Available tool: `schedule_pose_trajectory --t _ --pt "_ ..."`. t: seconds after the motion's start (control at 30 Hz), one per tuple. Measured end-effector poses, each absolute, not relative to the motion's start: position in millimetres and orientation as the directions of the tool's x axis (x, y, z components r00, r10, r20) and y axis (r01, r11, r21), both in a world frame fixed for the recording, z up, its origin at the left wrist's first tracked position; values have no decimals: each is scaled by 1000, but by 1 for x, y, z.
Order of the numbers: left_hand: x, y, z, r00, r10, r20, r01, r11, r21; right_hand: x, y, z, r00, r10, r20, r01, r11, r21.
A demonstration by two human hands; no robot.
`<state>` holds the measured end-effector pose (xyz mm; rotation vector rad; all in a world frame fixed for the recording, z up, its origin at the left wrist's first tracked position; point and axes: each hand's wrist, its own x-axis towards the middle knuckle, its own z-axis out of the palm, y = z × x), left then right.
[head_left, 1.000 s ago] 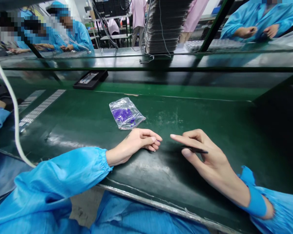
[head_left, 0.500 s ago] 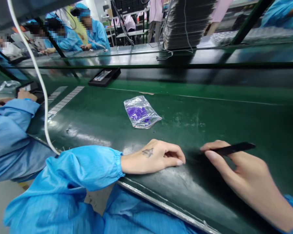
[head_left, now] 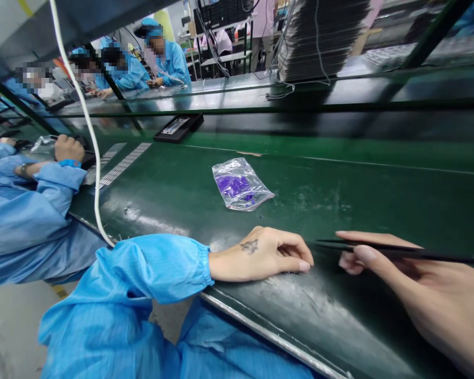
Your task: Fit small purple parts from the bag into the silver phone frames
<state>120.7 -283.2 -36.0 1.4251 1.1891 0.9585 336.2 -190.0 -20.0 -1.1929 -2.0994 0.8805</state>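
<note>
My left hand (head_left: 266, 253) rests on the green bench top, palm down, with fingers curled and thumb tip close to the index finger. Whether something small sits between them is hidden. In my right hand (head_left: 422, 284) are black tweezers (head_left: 403, 251), gripped between thumb and fingers. Their thin tips point left, just past the left hand's fingertips. Beyond my left hand lies a clear plastic bag (head_left: 260, 192) with small purple pieces (head_left: 234, 185) inside. A tiny dark speck lies near the bag's lower corner.
A white cable (head_left: 87, 118) hangs down at the left. Past it, a co-worker's blue sleeve (head_left: 55, 184) and hand are on the bench. Perforated strips (head_left: 126, 164) and a black tray (head_left: 177, 128) lie farther back. A tall stack of sheets (head_left: 319, 42) stands on the raised shelf.
The tweezers have swung to point left, and my right hand has turned and shifted right. My left hand keeps its pose. The whole view has shifted slightly. The co-worker's hand has risen.
</note>
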Motion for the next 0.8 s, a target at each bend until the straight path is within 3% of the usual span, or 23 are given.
schedule_pose_trajectory --t 0.23,0.5,0.8 --pt "120 -279 -38 145 986 -80 63 71 995 336 -193 -25 -377 926 -25 399 138 -907" --pt "122 -282 -36 138 987 -80 146 60 988 341 -200 -20 -518 815 258 419 505 -755" --pt "124 -285 -42 117 989 -90 124 75 989 334 -212 -12 -579 773 259 303 499 -812"
